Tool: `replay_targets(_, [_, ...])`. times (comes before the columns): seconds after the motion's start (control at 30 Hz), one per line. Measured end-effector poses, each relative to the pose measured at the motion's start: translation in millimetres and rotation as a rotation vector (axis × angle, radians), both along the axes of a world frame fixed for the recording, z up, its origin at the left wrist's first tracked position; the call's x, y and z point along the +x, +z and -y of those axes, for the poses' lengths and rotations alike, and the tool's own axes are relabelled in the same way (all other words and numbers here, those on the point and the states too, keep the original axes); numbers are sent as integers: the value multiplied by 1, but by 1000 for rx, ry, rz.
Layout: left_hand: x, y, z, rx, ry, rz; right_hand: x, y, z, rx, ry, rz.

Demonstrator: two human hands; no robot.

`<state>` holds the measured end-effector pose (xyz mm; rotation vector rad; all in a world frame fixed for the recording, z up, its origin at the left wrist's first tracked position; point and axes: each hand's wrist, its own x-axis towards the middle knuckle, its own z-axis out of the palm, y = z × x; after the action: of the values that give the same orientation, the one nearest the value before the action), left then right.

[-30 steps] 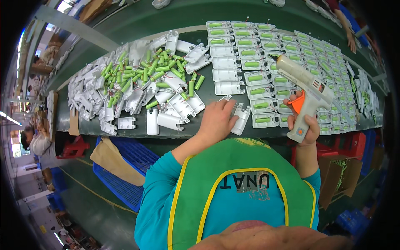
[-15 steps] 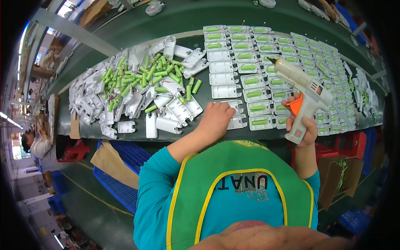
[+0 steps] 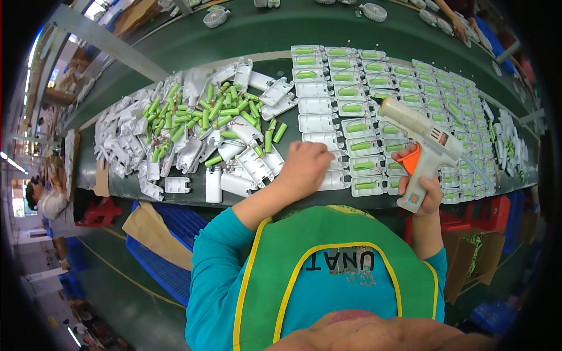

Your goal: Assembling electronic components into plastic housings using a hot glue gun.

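My right hand (image 3: 426,188) is wrapped round the handle of a hot glue gun (image 3: 430,153), white with an orange trigger. Its dark nozzle points up and to the left over the rows of shells. My left hand (image 3: 307,168) is bent over the near end of a column of white plastic shells (image 3: 317,122), fingers curled downward. What lies under those fingertips is hidden. Shells with green battery cells (image 3: 364,165) and thin wires stand in rows between and beyond my hands. Several shells in the left column hold no cell.
Left on the bench, green cells (image 3: 225,111) lie heaped among loose white shells (image 3: 126,140). A blue crate (image 3: 158,263) with brown cardboard stands below the bench edge. At right are a red stool (image 3: 497,213) and a cardboard box (image 3: 489,251). Across the bench shows another person's hand (image 3: 461,30).
The bench and its contents sit slightly lower in the picture. My left hand has shifted a little over the shells. My right hand keeps the glue gun. Another person's hand has come into view far right.
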<state>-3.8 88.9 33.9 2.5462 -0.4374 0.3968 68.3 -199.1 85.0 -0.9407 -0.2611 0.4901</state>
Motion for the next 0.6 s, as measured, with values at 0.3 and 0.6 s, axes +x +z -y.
replay_targets(0.3, [39,-5,-42,-42,336,-146,20,9,-8,44,49,-8])
replay_targets(0.6, [41,22,-87,102,367,-65,62,31,-40,-74,203,10])
